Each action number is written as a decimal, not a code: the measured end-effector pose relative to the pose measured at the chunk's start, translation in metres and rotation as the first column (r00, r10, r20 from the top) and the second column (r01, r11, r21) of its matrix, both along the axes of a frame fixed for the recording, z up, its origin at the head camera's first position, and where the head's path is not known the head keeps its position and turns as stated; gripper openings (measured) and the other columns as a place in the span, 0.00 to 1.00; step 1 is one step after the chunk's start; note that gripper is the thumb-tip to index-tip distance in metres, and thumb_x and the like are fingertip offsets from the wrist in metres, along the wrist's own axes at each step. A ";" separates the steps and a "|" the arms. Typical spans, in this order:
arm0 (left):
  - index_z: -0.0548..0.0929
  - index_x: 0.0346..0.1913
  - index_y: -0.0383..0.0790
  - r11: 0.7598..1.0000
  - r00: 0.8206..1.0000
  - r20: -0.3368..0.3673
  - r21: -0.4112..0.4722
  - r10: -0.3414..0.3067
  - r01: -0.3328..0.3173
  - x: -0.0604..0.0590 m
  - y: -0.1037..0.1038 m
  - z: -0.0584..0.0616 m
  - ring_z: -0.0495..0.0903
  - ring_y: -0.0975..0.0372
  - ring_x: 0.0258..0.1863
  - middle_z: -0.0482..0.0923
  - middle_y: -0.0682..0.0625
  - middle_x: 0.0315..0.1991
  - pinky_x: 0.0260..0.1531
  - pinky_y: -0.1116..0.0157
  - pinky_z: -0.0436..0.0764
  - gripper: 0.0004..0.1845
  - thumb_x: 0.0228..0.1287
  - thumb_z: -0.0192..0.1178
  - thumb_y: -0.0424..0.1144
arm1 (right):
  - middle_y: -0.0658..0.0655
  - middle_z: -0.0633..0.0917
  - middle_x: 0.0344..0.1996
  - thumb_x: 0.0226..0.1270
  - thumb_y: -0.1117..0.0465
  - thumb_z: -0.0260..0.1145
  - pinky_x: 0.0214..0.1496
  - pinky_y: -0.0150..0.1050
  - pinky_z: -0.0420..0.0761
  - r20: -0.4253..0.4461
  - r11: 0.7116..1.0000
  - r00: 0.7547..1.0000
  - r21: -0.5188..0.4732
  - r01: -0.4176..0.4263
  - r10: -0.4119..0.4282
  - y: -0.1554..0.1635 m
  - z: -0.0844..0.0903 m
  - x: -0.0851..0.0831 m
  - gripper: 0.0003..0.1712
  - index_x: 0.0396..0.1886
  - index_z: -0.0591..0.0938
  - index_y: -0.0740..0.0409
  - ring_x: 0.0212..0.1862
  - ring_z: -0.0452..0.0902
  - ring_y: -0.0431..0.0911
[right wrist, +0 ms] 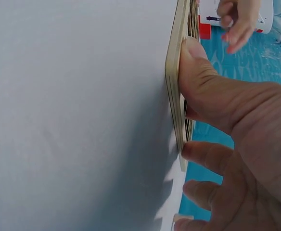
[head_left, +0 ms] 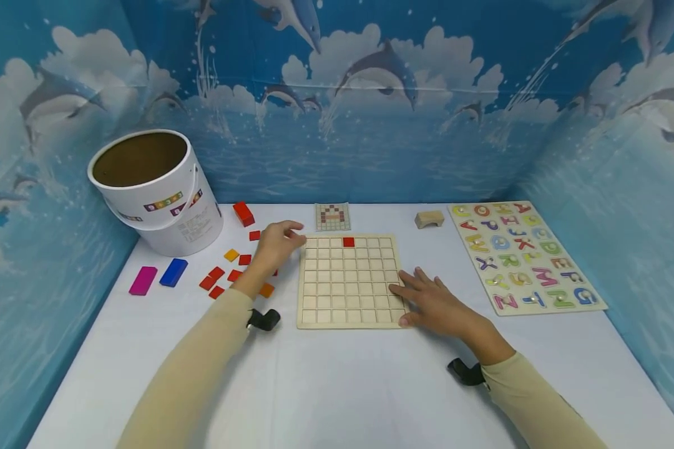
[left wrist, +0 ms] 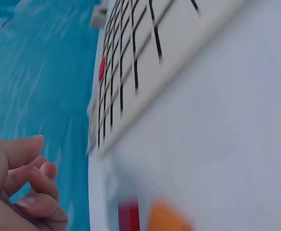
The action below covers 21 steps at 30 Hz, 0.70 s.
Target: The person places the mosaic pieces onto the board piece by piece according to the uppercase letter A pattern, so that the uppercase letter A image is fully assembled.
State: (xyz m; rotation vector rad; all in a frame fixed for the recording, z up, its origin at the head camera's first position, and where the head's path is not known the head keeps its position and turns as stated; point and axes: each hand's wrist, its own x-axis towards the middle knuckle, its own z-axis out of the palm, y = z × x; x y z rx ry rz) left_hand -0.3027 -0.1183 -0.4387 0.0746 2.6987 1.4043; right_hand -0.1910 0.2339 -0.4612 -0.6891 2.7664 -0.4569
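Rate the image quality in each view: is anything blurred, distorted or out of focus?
Head view: evenly lit and sharp, with wide-angle bending of the backdrop edges; the grid board reads clearly. Left wrist view: soft throughout, the red and orange tiles smeared at the bottom. Right wrist view: the right hand up close is fairly sharp, the far left hand is blurred.

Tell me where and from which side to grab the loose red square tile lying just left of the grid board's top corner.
Pinch the red square tile across two opposite edges, coming straight down from above. It lies flat on the white table, so only its thin sides offer purchase. The left hand hovers right beside it, and the grid board crowds its right, so a front-and-back pinch probably fits best.
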 end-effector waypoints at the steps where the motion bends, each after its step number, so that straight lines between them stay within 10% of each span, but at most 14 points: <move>1: 0.80 0.66 0.42 0.999 0.999 0.019 -0.003 0.039 -0.039 0.003 -0.017 0.002 0.77 0.52 0.42 0.79 0.45 0.47 0.39 0.61 0.79 0.23 0.71 0.63 0.44 | 0.66 0.59 0.79 0.63 0.44 0.72 0.72 0.75 0.48 0.003 1.000 1.000 0.004 0.000 0.000 -0.001 0.000 0.000 0.44 0.76 0.71 0.53 0.78 0.43 0.72; 9: 0.75 0.71 0.48 0.972 0.946 0.234 0.012 0.226 -0.235 0.015 -0.108 0.001 0.73 0.49 0.56 0.73 0.41 0.58 0.56 0.57 0.78 0.25 0.75 0.60 0.45 | 0.66 0.57 0.79 0.64 0.46 0.73 0.72 0.75 0.46 0.029 1.000 0.999 -0.019 0.016 -0.016 -0.003 0.003 -0.001 0.43 0.76 0.70 0.55 0.79 0.42 0.72; 21: 0.75 0.70 0.45 0.967 0.934 0.259 -0.135 0.247 -0.218 -0.029 -0.103 -0.004 0.67 0.48 0.62 0.69 0.39 0.67 0.57 0.54 0.77 0.27 0.70 0.64 0.45 | 0.65 0.57 0.79 0.63 0.45 0.73 0.71 0.75 0.45 0.045 0.999 0.999 -0.036 0.020 -0.018 0.000 -0.002 -0.004 0.44 0.76 0.71 0.53 0.78 0.42 0.72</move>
